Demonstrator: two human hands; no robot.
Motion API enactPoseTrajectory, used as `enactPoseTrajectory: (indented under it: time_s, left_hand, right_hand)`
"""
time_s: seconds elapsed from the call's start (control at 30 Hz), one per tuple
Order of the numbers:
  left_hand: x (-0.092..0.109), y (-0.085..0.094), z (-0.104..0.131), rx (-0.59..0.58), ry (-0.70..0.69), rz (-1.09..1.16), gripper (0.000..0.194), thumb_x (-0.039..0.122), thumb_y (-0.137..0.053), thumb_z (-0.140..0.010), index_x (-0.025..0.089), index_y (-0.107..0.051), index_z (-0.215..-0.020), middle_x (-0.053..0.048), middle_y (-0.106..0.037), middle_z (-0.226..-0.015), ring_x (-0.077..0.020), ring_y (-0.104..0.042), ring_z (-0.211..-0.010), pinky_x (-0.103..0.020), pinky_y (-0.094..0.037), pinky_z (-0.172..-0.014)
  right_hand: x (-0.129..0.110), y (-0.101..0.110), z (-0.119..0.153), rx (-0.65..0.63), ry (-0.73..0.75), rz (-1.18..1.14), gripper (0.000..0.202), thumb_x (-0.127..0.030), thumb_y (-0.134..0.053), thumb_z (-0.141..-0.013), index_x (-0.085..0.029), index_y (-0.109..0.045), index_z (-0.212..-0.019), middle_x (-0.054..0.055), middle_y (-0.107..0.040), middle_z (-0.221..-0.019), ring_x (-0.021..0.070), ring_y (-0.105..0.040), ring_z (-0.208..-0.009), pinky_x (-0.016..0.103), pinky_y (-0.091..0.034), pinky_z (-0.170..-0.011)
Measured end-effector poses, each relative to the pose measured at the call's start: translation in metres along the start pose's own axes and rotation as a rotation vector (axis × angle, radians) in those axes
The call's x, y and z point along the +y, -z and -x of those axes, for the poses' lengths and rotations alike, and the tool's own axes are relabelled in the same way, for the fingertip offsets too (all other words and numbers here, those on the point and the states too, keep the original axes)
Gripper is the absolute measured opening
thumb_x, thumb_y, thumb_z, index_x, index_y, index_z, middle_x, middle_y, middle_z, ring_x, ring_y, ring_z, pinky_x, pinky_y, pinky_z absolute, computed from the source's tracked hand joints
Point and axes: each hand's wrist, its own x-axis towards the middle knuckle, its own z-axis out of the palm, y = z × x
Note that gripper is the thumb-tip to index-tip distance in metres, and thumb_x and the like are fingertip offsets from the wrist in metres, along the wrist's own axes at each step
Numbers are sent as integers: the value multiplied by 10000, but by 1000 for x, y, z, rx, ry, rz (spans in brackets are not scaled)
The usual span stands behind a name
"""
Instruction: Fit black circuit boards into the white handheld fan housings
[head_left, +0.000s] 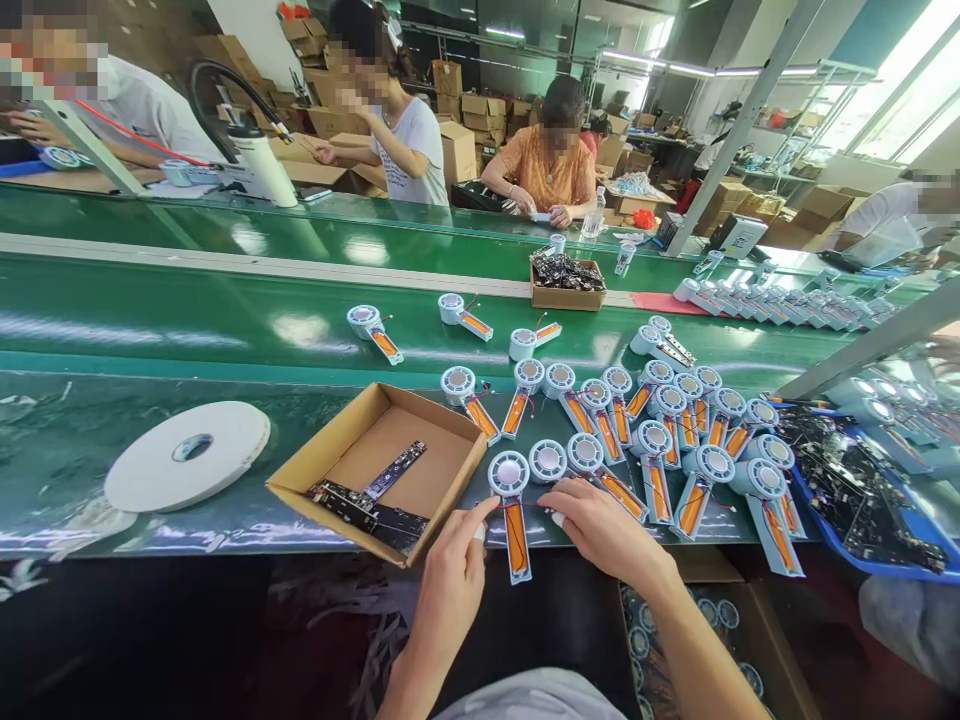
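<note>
A light-blue handheld fan housing (517, 535) lies in front of me. It has a round grille head, an orange strip and thin wires in its handle, and its lower end juts over the table edge. At its left, my left hand (454, 565) has thumb and forefinger drawn together, the fingertip beside the fan's neck. My right hand (604, 525) is on the other side, fingers bent into a pinch near thin wires. What either pinch holds is too small to make out. Both hands show white covers on a fingertip. Several similar fan housings (656, 480) spread to the right.
An open cardboard box (307, 478) with circuit boards stands left, beside a white tape roll (142, 465). A blue tray (911, 560) of black boards is at right. More fans lie on the green conveyor (292, 300), and another small box (566, 298) stands there. Co-workers sit across.
</note>
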Motion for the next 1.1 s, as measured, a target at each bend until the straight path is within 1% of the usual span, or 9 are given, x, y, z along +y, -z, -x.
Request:
enactPoseTrajectory:
  time_s: [0.17, 0.23, 0.33, 0.5, 0.6, 0.7, 0.8, 0.9, 1.1]
  left_hand:
    - [4, -2, 0, -16, 6, 40, 475, 155, -343, -924, 210, -692, -1241, -95, -721, -1035, -184, -707, -774, -306, -601, -719]
    - [4, -2, 0, -10, 10, 51, 465, 171, -347, -932, 216, -692, -1241, -94, -727, -1049, -193, -714, -808, -304, -604, -717]
    - [3, 0, 0, 2, 25, 71, 455, 181, -353, -931, 225, -698, -1225, -88, -731, -1069, -184, -714, -788, -290, -604, -690]
    - [1, 2, 1, -9, 55, 128, 438, 214, -363, -937, 212, -697, -1222, -89, -724, -1055, -162, -693, -722, -257, -598, -621]
    - [0, 2, 2, -4, 68, 137, 444, 216, -356, -935, 206, -699, -1215, -88, -716, -1029, -149, -671, -674, -249, -595, -597]
    - [0, 3, 2, -9, 88, 147, 451, 197, -350, -922, 202, -704, -1201, -74, -707, -952, -134, -641, -607, -248, -595, -586]
    - [2, 3, 3, -18, 97, 161, 442, 207, -358, -927, 204, -702, -1205, -81, -714, -983, -134, -639, -599, -252, -597, -580]
    - [6, 1, 4, -22, 64, 145, 439, 199, -367, -928, 208, -698, -1217, -100, -721, -1062, -166, -690, -717, -270, -607, -627]
    - [16, -7, 7, -43, -38, 92, 470, 127, -352, -911, 203, -702, -1213, -112, -732, -1087, -213, -720, -922, -320, -612, -773]
  right_hand:
    - [-6, -2, -12, -6, -151, 86, 208, -119, -549, -969, -182, -681, -1117, 86, -736, -1003, 238, -686, -960, 301, -493, -793]
    - [-10, -1, -15, -46, -148, 145, 196, -104, -578, -948, -177, -691, -1090, 91, -735, -974, 254, -684, -952, 301, -484, -764]
    - [-11, 1, -14, -73, -75, 147, 277, -45, -551, -932, -191, -690, -1121, 86, -729, -997, 252, -675, -962, 299, -475, -762]
    - [0, -2, -8, 47, -121, -20, 246, -80, -514, -963, -180, -679, -1116, 83, -730, -1004, 238, -680, -945, 323, -495, -808]
    - [7, -7, -3, 125, -61, -152, 280, -50, -494, -946, -199, -682, -1091, 72, -715, -1054, 218, -665, -989, 325, -502, -861]
    - [12, -12, 2, 189, 12, -203, 346, -18, -456, -927, -221, -701, -1063, 65, -688, -1070, 195, -651, -980, 306, -510, -851]
    - [12, -15, 5, 218, 27, -131, 374, -27, -441, -934, -232, -674, -1144, 68, -678, -1053, 202, -645, -954, 315, -520, -825]
    - [8, -20, 2, 229, 29, 32, 406, -28, -452, -925, -222, -599, -1250, 69, -684, -1004, 223, -635, -926, 332, -523, -803]
    - [-4, -37, -9, 214, -7, 382, 277, -4, -507, -910, -193, -605, -1087, 70, -648, -883, 231, -584, -817, 293, -478, -642]
